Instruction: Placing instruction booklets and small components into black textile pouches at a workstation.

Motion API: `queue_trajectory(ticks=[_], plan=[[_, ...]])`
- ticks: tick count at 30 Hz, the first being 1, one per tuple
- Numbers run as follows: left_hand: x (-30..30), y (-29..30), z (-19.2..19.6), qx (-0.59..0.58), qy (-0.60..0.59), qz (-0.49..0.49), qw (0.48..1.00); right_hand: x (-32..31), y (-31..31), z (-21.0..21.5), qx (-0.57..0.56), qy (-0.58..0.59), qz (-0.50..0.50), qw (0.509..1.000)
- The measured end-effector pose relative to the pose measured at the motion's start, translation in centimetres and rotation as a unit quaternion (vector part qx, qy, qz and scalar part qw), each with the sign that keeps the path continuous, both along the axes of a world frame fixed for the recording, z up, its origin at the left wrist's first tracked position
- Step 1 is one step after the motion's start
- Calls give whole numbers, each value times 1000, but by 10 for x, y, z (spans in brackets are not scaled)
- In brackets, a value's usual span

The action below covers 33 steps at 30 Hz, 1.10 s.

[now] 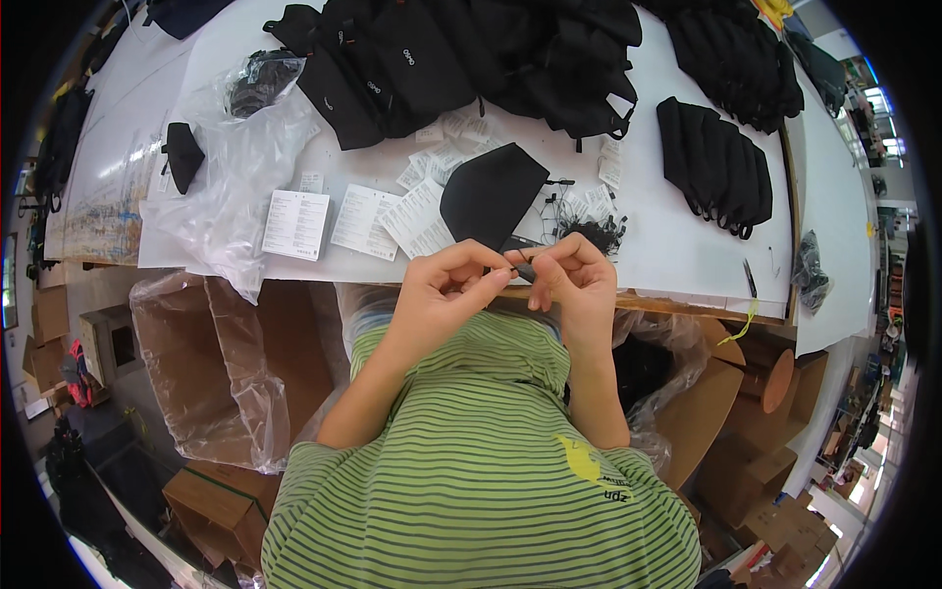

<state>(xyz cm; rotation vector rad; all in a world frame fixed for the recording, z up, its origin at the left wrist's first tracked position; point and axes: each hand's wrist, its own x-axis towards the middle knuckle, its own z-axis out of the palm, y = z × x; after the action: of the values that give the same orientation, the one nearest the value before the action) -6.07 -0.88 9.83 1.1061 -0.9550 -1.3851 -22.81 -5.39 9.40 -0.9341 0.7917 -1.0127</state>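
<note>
In the head view, a small black fastener piece point(523, 270) is being pinched between the fingertips of both hands, just in front of the near edge of the white tabletop point(677, 250). The left hand point(446, 285) is being held curled, its thumb and forefinger narrowed onto the piece's left end. The right hand point(579, 280) is being kept closed on the other end, fingers bent inward. Just beyond the hands, a black fabric pouch point(491, 194) is lying flat on the tabletop, flanked by white paper cards point(365, 221) on its left and a tangle of black tag loops point(594, 231) on its right. Farther back, a heap of black bags point(461, 59) is being kept, with stacked black pouches point(716, 162) to the right. A clear plastic bag point(231, 187) is lying at the left.
</note>
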Motion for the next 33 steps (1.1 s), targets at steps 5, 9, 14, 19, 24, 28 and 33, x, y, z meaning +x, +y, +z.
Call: queue_trajectory(ticks=[5,9,14,19,24,28,33], plan=[[3,0,3,-26,-115,-7,993,-2,0,3,45,55,31,997],[4,0,2,-34,-134,-13,990,-5,-1,3,65,63,49,995],[9,-2,12,-19,-232,-57,971,-6,-2,-4,-58,169,36,983],[17,-8,-2,4,-151,-82,985,-7,-4,-1,-107,161,71,979],[15,-9,-10,-5,-105,-87,991,-6,-4,1,-122,179,80,973],[13,-8,-10,-6,-85,-85,993,-3,-3,0,-48,122,78,988],[13,-13,-2,1,-60,-73,995,-7,-4,0,35,49,46,997]])
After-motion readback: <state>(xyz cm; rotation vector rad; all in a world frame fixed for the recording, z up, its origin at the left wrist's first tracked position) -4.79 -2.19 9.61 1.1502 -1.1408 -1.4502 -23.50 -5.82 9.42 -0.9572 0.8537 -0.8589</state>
